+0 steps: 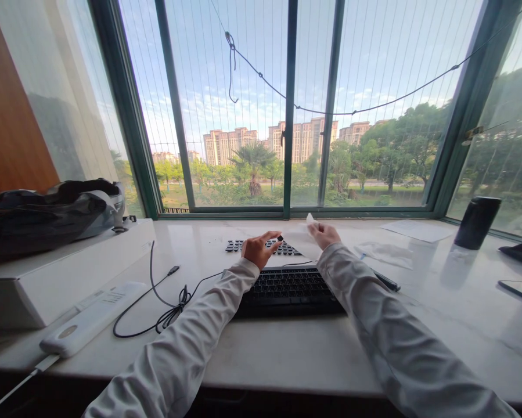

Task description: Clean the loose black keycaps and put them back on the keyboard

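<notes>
A black keyboard [289,290] lies on the white sill-like counter [287,354] in front of the window. Beyond it sits a patch of loose black keycaps [238,246] laid out in rows. My left hand [259,248] hovers over those keycaps and pinches one small black keycap [280,238] between thumb and forefinger. My right hand [324,234] is just to the right of it, fingers closed on a small white piece, perhaps a wipe or cloth [309,219]. Both arms wear white sleeves.
A black cable [165,302] loops left of the keyboard. A white power strip [90,319] and a white box with a dark bag [47,215] on it stand at the left. At the right are a black cup [477,222], papers [417,230] and a phone [519,289].
</notes>
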